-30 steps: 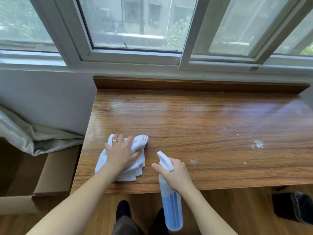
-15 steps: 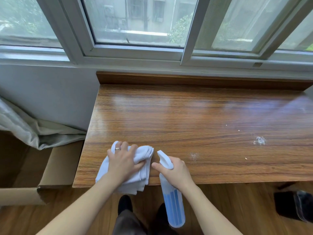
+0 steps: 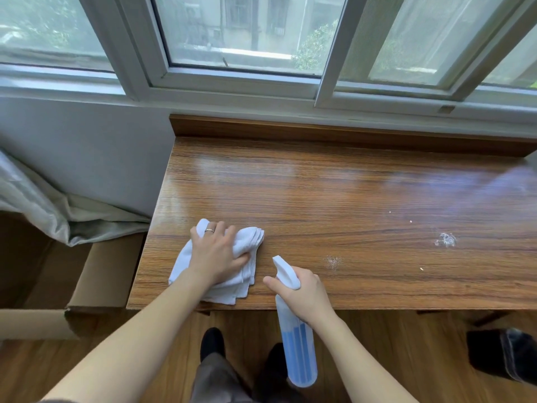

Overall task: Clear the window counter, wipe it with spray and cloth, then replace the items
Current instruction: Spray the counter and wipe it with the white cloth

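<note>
The wooden window counter (image 3: 334,199) stretches under the window, bare except for the cloth and some marks. My left hand (image 3: 216,253) presses flat on a folded white cloth (image 3: 247,242) near the counter's front left corner. My right hand (image 3: 302,290) grips the neck of a spray bottle (image 3: 300,353) with blue liquid, its white nozzle (image 3: 286,270) pointing up and left over the front edge. The bottle body hangs below the counter edge. Small white foam spots lie on the wood at the middle (image 3: 332,261) and the right (image 3: 445,239).
An open cardboard box (image 3: 96,283) stands on the floor left of the counter, with a grey plastic sheet (image 3: 58,210) draped over it. A dark object (image 3: 502,356) sits on the floor at lower right. A raised wooden ledge (image 3: 319,132) backs the counter below the window frame.
My left hand slid the cloth toward the front edge, then a little back up the counter. The right hand with the bottle stayed about where it was.
</note>
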`<state>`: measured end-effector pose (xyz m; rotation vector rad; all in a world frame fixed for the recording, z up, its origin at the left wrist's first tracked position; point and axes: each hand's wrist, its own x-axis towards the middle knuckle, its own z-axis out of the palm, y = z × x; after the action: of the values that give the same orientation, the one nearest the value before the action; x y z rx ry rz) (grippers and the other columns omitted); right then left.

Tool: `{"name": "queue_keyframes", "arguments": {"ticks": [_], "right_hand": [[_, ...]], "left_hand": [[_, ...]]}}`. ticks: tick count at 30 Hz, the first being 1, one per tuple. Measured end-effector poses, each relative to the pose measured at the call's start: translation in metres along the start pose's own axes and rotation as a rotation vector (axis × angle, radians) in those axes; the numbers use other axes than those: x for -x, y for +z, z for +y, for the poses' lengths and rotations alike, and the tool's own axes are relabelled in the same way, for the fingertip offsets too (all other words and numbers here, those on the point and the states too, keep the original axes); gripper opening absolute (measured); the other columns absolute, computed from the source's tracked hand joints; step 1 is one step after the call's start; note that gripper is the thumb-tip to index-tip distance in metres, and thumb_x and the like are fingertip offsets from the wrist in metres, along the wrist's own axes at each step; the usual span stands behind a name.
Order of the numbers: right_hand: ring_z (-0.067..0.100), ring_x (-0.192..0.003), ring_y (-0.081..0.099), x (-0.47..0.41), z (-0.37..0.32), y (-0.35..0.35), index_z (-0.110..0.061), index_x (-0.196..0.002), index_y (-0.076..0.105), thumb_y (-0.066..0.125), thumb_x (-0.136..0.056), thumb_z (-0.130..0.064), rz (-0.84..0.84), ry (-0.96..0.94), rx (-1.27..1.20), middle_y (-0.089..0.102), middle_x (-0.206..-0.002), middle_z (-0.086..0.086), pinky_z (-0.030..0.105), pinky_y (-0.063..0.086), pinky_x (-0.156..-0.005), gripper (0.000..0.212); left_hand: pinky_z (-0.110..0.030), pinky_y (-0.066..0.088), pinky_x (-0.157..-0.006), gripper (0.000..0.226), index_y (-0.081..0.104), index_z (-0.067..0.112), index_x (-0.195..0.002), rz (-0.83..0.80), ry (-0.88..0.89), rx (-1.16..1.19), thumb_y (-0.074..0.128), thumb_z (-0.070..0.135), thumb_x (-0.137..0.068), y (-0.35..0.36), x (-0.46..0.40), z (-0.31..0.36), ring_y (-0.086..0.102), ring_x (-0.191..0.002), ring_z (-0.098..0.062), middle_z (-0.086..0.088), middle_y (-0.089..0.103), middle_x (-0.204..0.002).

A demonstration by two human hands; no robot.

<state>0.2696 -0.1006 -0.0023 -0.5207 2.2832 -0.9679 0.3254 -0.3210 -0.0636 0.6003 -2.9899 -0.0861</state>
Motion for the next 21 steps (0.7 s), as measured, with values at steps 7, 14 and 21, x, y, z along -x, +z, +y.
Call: {"name": "queue_keyframes", "arguments": {"ticks": [7, 14, 21], "right_hand": [[0.005, -0.057, 0.044, -0.001, 0.002, 0.001, -0.013, -0.07, 0.057, 0.071, -0.082, -0.054, -0.037, 0.03, -0.021, 0.051, -0.061, -0.007, 0.026, 0.034, -0.058, 0.044], [0.006, -0.054, 0.038, -0.004, 0.0, -0.002, -0.024, -0.06, 0.041, 0.07, -0.083, -0.054, -0.055, 0.005, 0.011, 0.044, -0.058, -0.008, 0.025, 0.031, -0.056, 0.048], [0.008, -0.057, 0.038, -0.005, -0.002, -0.006, -0.022, -0.063, 0.042, 0.07, -0.083, -0.055, -0.034, 0.008, 0.004, 0.043, -0.06, -0.007, 0.026, 0.031, -0.057, 0.049]], "left_hand": [[-0.048, 0.035, -0.077, 0.057, 0.062, 0.022, -0.1, 0.063, -0.025, 0.029, 0.049, 0.069, -0.071, 0.006, 0.071, 0.017, 0.059, -0.088, -0.028, 0.001, 0.059, -0.098], [-0.049, 0.036, -0.071, 0.058, 0.061, 0.019, -0.085, 0.092, -0.02, -0.017, 0.045, 0.073, -0.07, 0.007, 0.049, 0.011, 0.059, -0.077, -0.029, -0.001, 0.059, -0.086], [-0.057, 0.04, -0.085, 0.064, 0.059, 0.016, -0.101, -0.103, -0.132, -0.031, 0.046, 0.074, -0.078, -0.005, -0.027, 0.005, 0.057, -0.102, -0.032, -0.006, 0.059, -0.104]]}}
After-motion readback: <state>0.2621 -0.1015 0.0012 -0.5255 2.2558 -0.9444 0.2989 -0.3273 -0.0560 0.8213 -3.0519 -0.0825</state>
